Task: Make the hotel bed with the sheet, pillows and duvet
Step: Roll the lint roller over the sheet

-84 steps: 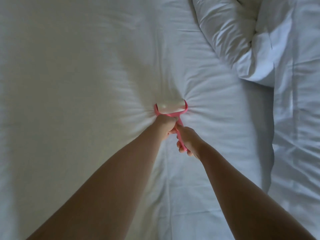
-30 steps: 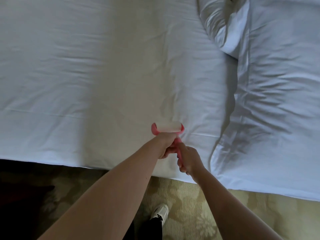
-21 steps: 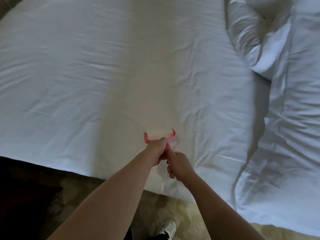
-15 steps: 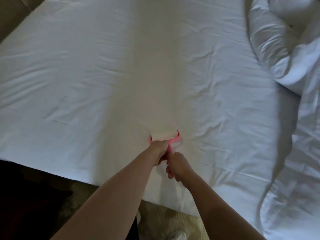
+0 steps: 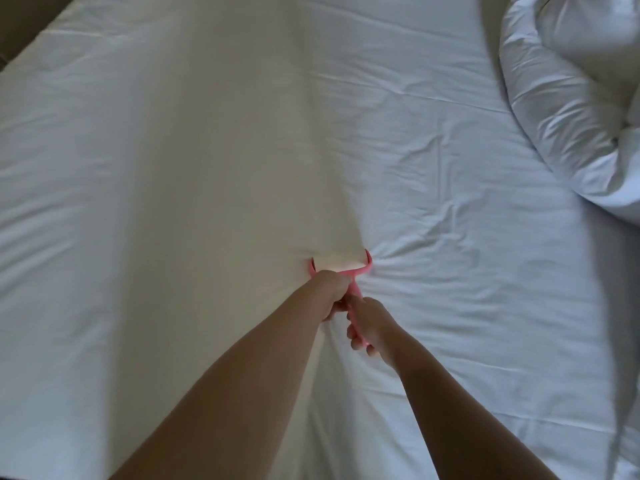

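Coverage: the sheet (image 5: pixel 173 168) fills almost the whole view, white and largely flat, with shallow creases across its right half. Its only visible edge is at the upper left corner, where a brown surface (image 5: pixel 20 19) shows beyond it. The duvet (image 5: pixel 561 98) lies bunched in a thick roll at the upper right, on the sheet and well apart from the hands. Open sheet extends on the far side of the tool, to its left and to its right as far as the duvet.

Change since half a second earlier: the near edge of the bed and the floor below it were then in view, and sheet now reaches the bottom of the frame. The pink lint roller (image 5: pixel 356 271) sits further in from that edge. Creases now fan out from its right end, and the duvet stands closer to the right border.

Hands: both arms are stretched forward and converge on the roller. The left hand (image 5: pixel 332 289) grips it at the fork, just behind the drum. The right hand (image 5: pixel 370 323) is curled round the handle's lower part, touching the left. The drum is pressed into the sheet.
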The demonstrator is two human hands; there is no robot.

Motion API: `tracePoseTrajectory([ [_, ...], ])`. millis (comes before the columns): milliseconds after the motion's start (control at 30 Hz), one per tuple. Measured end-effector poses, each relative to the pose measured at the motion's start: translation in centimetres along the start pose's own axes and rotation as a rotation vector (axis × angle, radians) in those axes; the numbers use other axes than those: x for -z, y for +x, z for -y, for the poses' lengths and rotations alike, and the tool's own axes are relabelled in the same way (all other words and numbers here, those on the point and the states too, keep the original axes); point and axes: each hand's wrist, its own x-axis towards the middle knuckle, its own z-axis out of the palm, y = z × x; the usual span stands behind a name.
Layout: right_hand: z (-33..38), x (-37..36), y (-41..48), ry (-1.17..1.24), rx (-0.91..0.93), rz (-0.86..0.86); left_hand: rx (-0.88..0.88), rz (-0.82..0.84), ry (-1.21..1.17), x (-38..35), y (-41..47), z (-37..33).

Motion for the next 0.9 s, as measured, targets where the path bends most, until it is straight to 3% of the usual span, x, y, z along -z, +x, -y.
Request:
tracePoseTrajectory([
  [300, 7.9, 1.1, 5.4, 0.005, 0.022, 0.003, -0.08, -0.061, 0.036, 4.0, 5.1, -7.3],
  [533, 15.8, 2.1, 10.7, -0.018, 0.113, 0.018, -0.032, -0.142, 0.033, 8.2, 8.6, -14.5],
  [733, 22.2, 2.5, 14.9, 0.006, 0.185, 0.032, -0.117, -0.262, 0.06, 11.8, 11.5, -20.2],
  [900, 26.4, 3.7, 17.0, 0.017, 0.163, 0.063, -0.204, -0.267, -0.004, 13.8, 13.9, -24.0],
])
